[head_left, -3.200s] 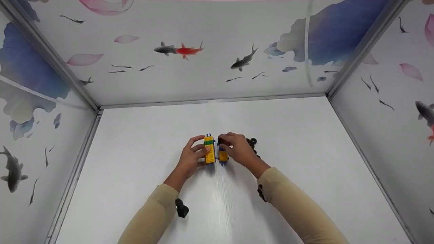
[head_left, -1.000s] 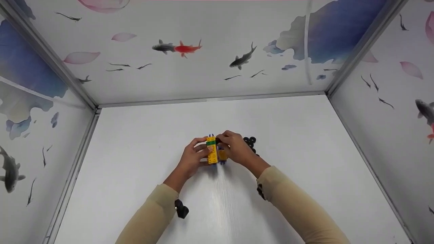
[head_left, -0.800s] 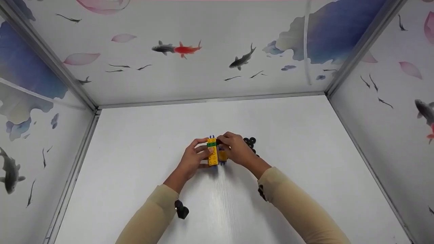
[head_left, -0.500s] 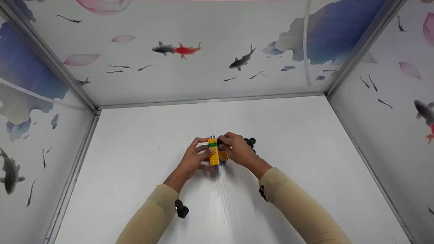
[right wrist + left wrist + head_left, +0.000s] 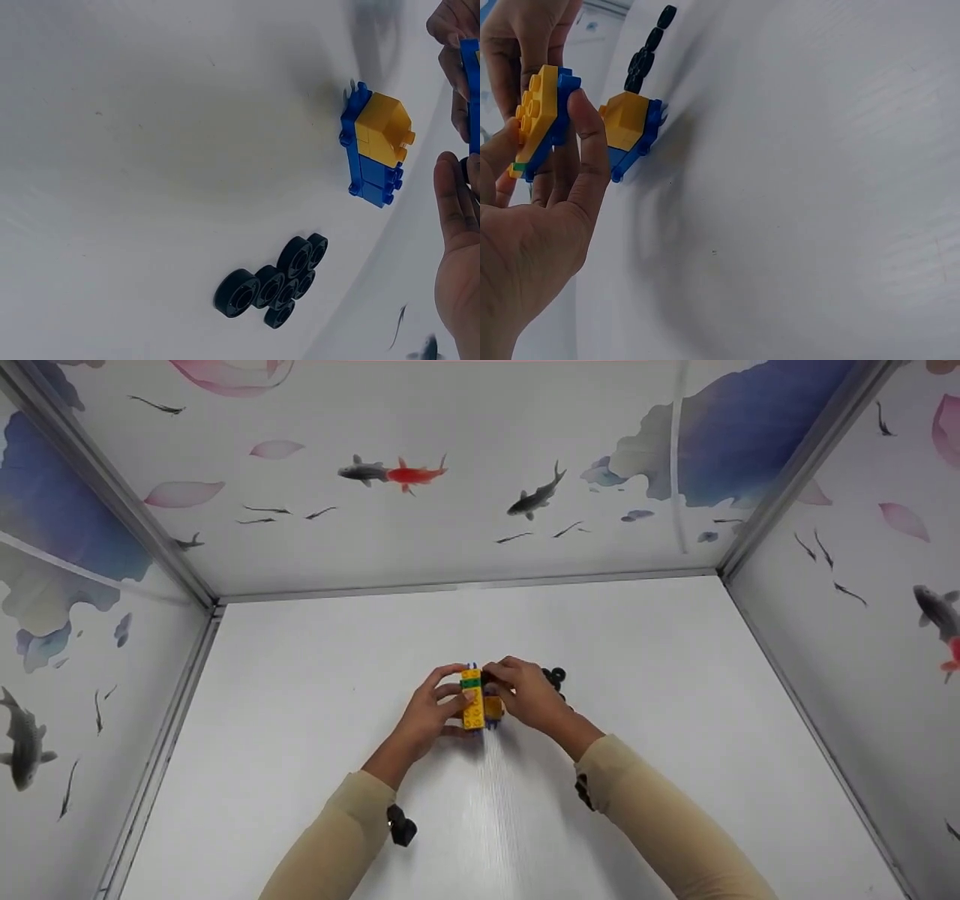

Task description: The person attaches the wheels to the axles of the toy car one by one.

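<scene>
In the head view my left hand [image 5: 429,712] grips a toy-brick car [image 5: 472,701]: yellow bricks with a green stripe on a blue base. The left wrist view shows thumb and fingers on opposite sides of the car [image 5: 543,116]. My right hand [image 5: 529,690] pinches a small black wheel [image 5: 464,169], mostly hidden by the fingers, close against the car's right side. Beneath my hands a second toy-brick car [image 5: 379,135], blue base with a hollow yellow brick and blue bricks, stands on the table.
Several loose black wheels [image 5: 237,292] lie bunched on the white table [image 5: 315,675] just right of the right hand. Walls printed with fish [image 5: 412,474] and petals enclose the table at the back and both sides.
The left hand has brought its car rightward, closing the gap to the right hand's wheel and overlapping the standing car in the head view. The right hand has barely shifted.
</scene>
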`<state>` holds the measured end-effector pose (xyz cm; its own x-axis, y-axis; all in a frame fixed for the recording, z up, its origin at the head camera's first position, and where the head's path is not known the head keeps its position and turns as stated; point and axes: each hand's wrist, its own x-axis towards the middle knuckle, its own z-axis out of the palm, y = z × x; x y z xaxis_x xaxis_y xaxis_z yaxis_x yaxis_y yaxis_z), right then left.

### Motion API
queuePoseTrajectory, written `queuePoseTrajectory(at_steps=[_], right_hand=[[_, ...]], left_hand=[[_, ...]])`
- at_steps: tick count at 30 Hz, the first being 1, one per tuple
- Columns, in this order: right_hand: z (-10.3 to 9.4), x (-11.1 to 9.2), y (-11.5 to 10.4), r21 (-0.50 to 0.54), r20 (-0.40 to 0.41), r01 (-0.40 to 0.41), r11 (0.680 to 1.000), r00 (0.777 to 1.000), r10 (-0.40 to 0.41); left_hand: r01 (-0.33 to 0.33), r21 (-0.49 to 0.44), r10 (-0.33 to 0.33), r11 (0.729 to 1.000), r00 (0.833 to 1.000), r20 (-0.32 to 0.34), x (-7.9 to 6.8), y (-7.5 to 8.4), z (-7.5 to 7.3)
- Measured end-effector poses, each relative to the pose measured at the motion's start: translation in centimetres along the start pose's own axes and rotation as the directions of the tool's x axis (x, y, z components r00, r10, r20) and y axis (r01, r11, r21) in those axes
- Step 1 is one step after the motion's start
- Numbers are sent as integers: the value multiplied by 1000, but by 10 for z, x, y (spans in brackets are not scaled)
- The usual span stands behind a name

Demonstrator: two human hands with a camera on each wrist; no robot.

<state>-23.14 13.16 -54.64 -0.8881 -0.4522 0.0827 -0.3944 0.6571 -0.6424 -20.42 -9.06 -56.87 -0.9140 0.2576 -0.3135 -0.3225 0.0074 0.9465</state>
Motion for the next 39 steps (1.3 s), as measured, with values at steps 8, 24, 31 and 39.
queuePoseTrajectory(at_steps=[8,24,31,39], right_hand=[[-6,-4,7,31,-4,20,999,1000,-20],[-28,-20,41,-14,-70,-16,1000,997,15],[-36,-30,58,-24,-89,-78,997,993,76],[-43,-39,75,-57,-103,-111,992,989,105]], left_hand=[[-1,12,1,1000,1000,9,1,-2,-4],[11,10,-11,1000,1000,-17,3,-3,-7],[22,6,-22,1000,999,-27,3,-5,-8],[18,0,-18,1000,999,-33,2,-7,-9]])
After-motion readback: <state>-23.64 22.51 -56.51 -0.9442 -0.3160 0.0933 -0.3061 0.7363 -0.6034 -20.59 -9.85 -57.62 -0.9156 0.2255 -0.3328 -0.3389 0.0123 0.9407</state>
